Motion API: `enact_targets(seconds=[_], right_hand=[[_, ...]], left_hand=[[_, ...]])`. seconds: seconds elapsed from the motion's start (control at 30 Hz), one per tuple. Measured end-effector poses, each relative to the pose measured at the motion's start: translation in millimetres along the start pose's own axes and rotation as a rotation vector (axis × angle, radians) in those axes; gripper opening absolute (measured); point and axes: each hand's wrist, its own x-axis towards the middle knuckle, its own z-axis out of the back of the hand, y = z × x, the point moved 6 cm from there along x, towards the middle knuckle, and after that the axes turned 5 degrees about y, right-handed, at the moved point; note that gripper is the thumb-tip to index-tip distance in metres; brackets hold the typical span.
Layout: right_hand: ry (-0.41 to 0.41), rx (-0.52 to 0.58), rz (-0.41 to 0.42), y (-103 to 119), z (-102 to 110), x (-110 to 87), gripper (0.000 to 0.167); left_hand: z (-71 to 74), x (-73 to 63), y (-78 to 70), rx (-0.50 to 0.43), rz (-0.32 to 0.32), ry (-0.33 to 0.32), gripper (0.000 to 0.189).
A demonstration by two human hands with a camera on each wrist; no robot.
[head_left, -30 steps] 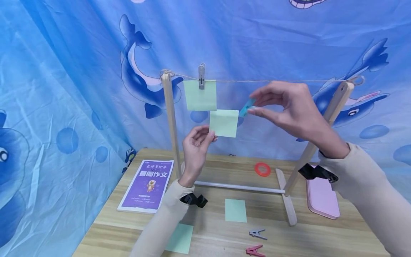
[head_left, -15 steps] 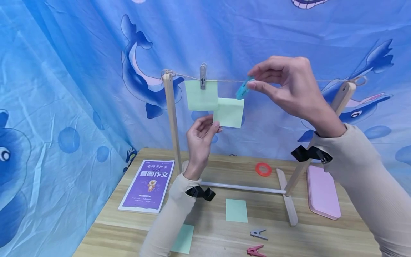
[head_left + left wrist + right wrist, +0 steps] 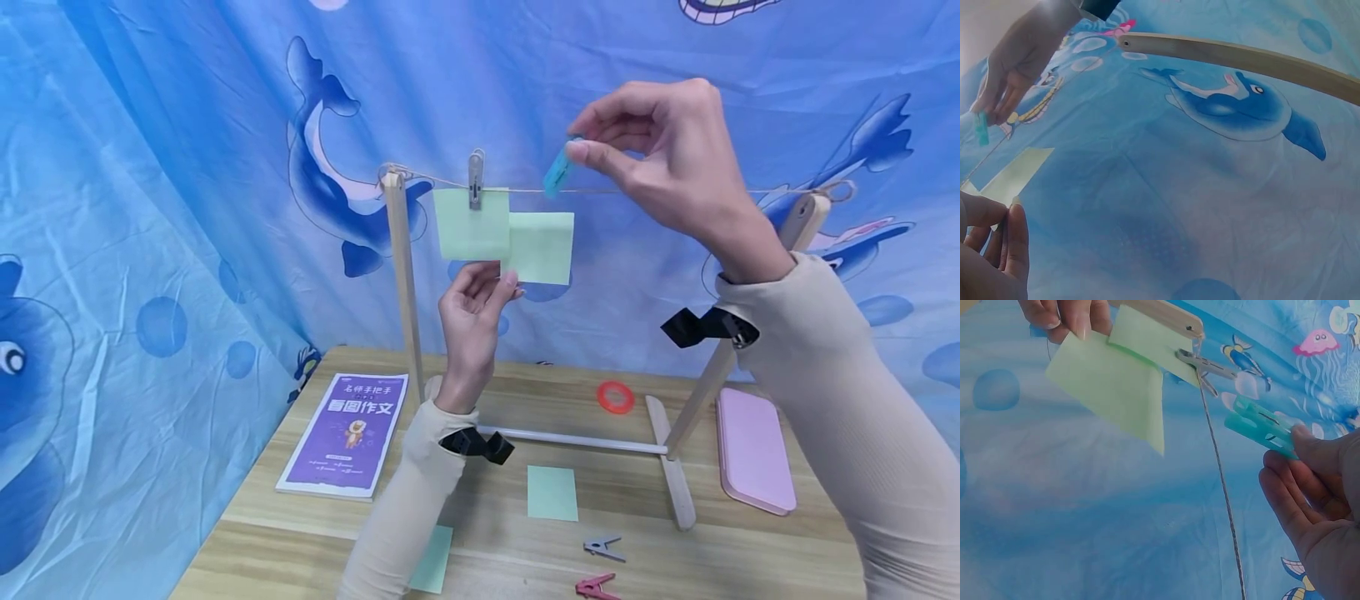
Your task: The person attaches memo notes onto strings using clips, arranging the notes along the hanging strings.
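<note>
My left hand [image 3: 474, 321] pinches the lower left corner of a pale green paper square [image 3: 542, 250]. Its top edge sits a little below the string [image 3: 600, 191], and its left side overlaps a second green paper [image 3: 472, 229]. That second sheet hangs from the string by a grey clothespin [image 3: 476, 179]. Above the string, my right hand [image 3: 667, 150] pinches a turquoise clothespin [image 3: 559, 171] between thumb and fingers, its free end pointing down across the line. In the right wrist view, the turquoise clothespin [image 3: 1263, 425] is beside the string, apart from the held paper [image 3: 1110, 387].
The string runs between two wooden posts [image 3: 402, 283]. On the table lie a purple book [image 3: 345, 433], green papers [image 3: 552, 493], a grey clothespin [image 3: 604, 547], a pink clothespin [image 3: 597, 586], a red ring [image 3: 615, 397] and a pink case [image 3: 756, 450].
Both hands have risen. The left hand has lifted the held paper up and rightward to near the string; the right hand has brought the turquoise clothespin from below the string to above it.
</note>
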Motion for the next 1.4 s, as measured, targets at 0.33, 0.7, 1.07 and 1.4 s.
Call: enact_targets(seconds=[0.33, 0.7, 1.07, 1.4], right_hand=[[0.071, -0.049, -0.066, 1.6, -9.9, 7.2, 0.013], [0.125, -0.079, -0.076, -2.6, -15.5, 9.5, 0.016], [0.125, -0.097, -0.067, -6.2, -15.7, 11.1, 0.017], [0.183, -0.106, -0.065, -8.0, -20.3, 10.5, 0.019]], left_hand=[[-5.6, 0.4, -5.9, -0.068, 0.031, -0.006, 0.027], [-11.0, 4.2, -4.6, -0.106, 0.039, -0.003, 0.031], [-12.9, 5.3, -4.7, -0.117, 0.028, -0.011, 0.03], [-16.2, 7.3, -4.7, -0.164, 0.021, -0.006, 0.03]])
